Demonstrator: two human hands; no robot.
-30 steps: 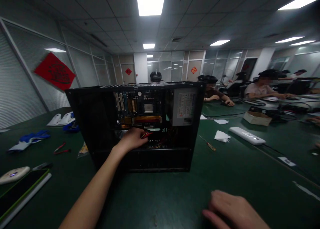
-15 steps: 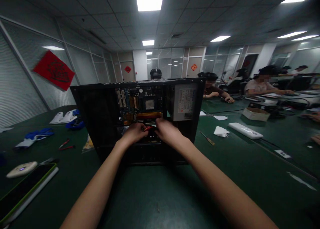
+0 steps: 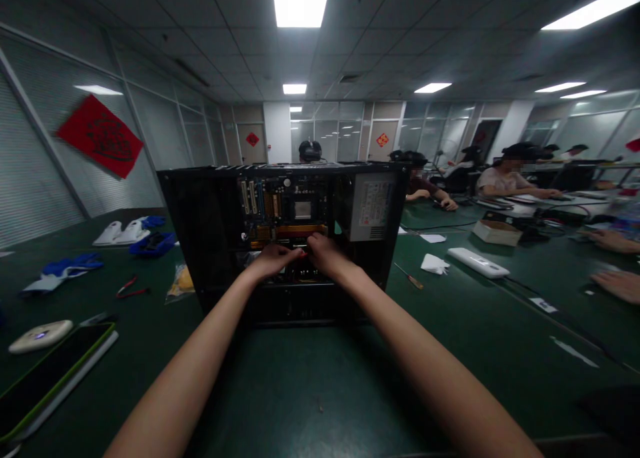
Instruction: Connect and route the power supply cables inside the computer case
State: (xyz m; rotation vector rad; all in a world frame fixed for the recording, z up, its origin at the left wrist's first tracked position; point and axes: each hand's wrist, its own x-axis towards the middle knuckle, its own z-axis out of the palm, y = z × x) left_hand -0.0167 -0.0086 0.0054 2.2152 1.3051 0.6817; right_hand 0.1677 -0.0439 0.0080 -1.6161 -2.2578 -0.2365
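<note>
An open black computer case point(image 3: 280, 305) stands on the table before me, its motherboard point(image 3: 280, 205) and grey power supply point(image 3: 371, 208) showing. Both my hands reach into its lower middle, just below the yellow and red memory slots point(image 3: 295, 231). My left hand point(image 3: 273, 261) pinches a small red strip point(image 3: 303, 253), which looks like a cable. Close against it, my right hand point(image 3: 327, 255) has its fingers curled in at the strip's other side. What its fingertips grip is hidden.
Left lie a blue tray point(image 3: 153, 245), red-handled pliers point(image 3: 133, 288), a bagged yellow item point(image 3: 181, 281) and a phone point(image 3: 55, 378). Right are a screwdriver point(image 3: 410, 277), crumpled paper point(image 3: 435, 264), a white power strip point(image 3: 479, 263) and a box point(image 3: 497, 232). Other people sit beyond.
The red strip shows less between my hands, which have drawn closer together. My left hand's fingers reach further right. The view has shifted slightly.
</note>
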